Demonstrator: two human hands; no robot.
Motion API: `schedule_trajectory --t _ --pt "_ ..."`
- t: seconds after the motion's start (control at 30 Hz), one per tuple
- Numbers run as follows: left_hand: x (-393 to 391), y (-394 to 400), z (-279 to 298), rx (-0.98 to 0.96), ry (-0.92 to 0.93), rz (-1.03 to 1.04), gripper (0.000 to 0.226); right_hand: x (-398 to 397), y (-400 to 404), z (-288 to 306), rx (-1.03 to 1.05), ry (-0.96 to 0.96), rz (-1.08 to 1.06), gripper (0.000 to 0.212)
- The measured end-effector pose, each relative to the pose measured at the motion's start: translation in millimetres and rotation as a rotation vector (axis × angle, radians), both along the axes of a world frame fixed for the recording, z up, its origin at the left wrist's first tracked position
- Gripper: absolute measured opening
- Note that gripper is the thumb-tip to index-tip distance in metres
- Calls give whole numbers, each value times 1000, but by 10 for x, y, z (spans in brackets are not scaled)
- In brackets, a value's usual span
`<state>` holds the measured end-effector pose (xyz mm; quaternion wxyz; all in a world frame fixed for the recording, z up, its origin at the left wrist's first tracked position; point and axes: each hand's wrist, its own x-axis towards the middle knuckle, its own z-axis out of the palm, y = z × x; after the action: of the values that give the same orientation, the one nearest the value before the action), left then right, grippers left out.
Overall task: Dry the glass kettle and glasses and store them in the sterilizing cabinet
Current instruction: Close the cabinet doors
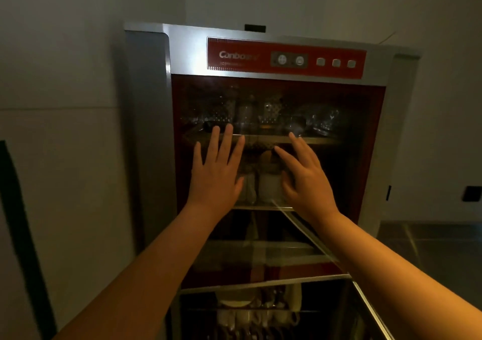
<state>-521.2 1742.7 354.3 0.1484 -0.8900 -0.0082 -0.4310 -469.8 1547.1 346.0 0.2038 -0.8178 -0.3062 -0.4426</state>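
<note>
The sterilizing cabinet (260, 52) stands in front of me, silver with a red control panel. Behind its dark glass upper door (352, 157) I make out several glasses (323, 118) on the top rack and a pale vessel (268, 183) on the rack below. My left hand (216, 172) lies flat with straight, spread fingers against the door glass. My right hand (305, 178) is beside it, fingers extended toward the glass, holding nothing. Whether the right fingertips touch the door I cannot tell.
The lower compartment (260, 313) shows white cups and dishes on a rack. A steel counter (443, 248) extends at the right. Grey walls flank the cabinet, with a dark socket (472, 193) on the right wall.
</note>
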Motion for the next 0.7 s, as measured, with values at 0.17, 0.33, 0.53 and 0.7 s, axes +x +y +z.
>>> schedule_trajectory --t 0.17,0.33,0.53,0.7 --pt "357 149 -159 2 113 12 96 275 6 -134 -115 51 -89 62" --pt "535 208 -274 5 75 12 106 420 -9 -253 -226 0 -151 75" --pt "565 71 -477 -73 46 -54 103 347 -307 -584 -381 70 -119 73" --pt "328 -449 -1056 -201 251 -139 91 -33 -1056 -1218 -531 340 -127 80"
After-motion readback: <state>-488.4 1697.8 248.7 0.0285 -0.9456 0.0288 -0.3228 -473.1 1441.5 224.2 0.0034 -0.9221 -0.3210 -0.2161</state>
